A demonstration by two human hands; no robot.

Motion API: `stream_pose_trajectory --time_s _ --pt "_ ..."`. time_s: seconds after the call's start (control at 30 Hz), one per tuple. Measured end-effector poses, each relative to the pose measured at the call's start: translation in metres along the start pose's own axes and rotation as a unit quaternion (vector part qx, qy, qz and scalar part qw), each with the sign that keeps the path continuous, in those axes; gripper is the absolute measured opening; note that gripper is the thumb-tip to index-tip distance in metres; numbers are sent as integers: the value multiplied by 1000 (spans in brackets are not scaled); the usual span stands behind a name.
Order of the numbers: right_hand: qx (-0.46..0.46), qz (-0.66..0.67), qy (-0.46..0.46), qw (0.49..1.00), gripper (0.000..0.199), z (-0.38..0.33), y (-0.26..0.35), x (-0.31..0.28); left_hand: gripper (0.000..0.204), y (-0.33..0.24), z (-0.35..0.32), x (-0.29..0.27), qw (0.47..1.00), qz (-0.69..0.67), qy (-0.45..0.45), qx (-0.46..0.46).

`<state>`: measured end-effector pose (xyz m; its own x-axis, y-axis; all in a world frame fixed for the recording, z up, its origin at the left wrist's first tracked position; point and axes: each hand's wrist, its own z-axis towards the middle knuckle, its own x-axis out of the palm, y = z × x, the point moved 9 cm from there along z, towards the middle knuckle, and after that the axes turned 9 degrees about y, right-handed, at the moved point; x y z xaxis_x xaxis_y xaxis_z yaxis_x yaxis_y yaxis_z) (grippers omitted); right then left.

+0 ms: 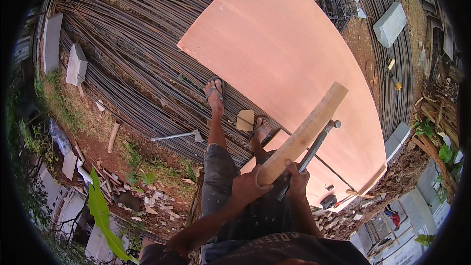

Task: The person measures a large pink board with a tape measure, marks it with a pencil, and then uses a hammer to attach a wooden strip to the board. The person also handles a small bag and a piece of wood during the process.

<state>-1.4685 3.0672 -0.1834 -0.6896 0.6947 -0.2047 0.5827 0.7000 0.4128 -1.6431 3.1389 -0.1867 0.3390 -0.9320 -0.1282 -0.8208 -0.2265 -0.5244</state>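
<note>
Plank (308,128), head view, slanting above pink sheet (274,44); left hand's (247,185) fingers closed around its near end; right hand's (297,182) fingers wrapped on grey bar (319,143) alongside; axe (180,136) lies left, by steel rods (132,64).

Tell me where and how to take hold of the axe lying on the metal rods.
Grip the axe by its handle, probably near mid-length, reaching down from above. The handle is long, slim and exposed on top of the metal rods, pointing left, while the wider head sits at the right end, nearer the person's leg.
</note>
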Motion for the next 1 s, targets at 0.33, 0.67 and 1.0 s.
stream_pose_trajectory --time_s 0.33,0.67,1.0 --pt "-60 68 -92 992 29 64 55 123 77 11 98 -131 998 -27 14 50" --pt "-87 118 -84 986 30 150 81 168 40 48 145 -218 958 -240 -153 25" --pt "21 -50 -220 974 55 195 -18 109 24 113 154 -235 877 -334 -147 312"
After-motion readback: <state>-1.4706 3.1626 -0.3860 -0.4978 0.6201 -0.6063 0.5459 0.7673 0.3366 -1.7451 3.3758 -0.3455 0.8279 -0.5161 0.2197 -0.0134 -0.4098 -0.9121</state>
